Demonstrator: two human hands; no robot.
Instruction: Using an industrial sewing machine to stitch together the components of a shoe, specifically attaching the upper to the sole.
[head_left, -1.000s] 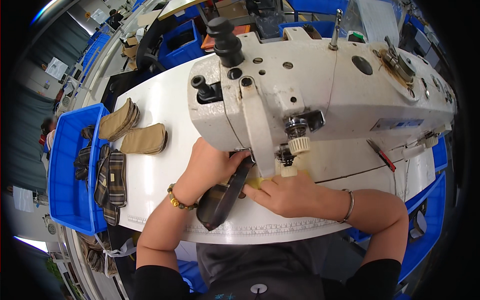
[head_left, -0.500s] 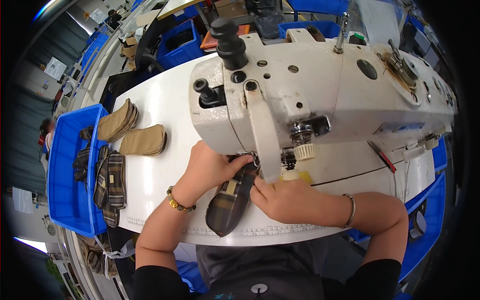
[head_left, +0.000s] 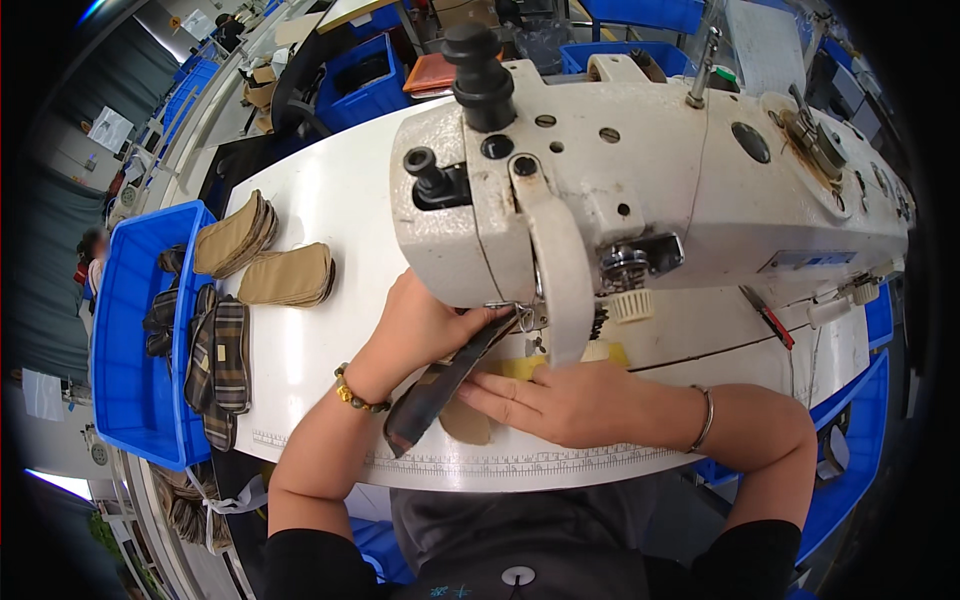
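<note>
Brown cloth (head_left: 432, 398) lies beneath a sewing machine (head_left: 600, 170); the left hand (head_left: 418, 325) presses it by thumb, fingers hidden; the right hand (head_left: 572, 402), two fingers outstretched, touches it, both grips unclear.

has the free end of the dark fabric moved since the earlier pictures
Yes: the free end of the dark fabric has swung left along the printed ruler.

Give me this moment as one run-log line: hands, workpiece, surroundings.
left hand: at upper end of dark plaid fabric piece, by sewing machine | right hand: fingers at fabric's right edge | nearby: tan panel stacks, blue bin
</note>
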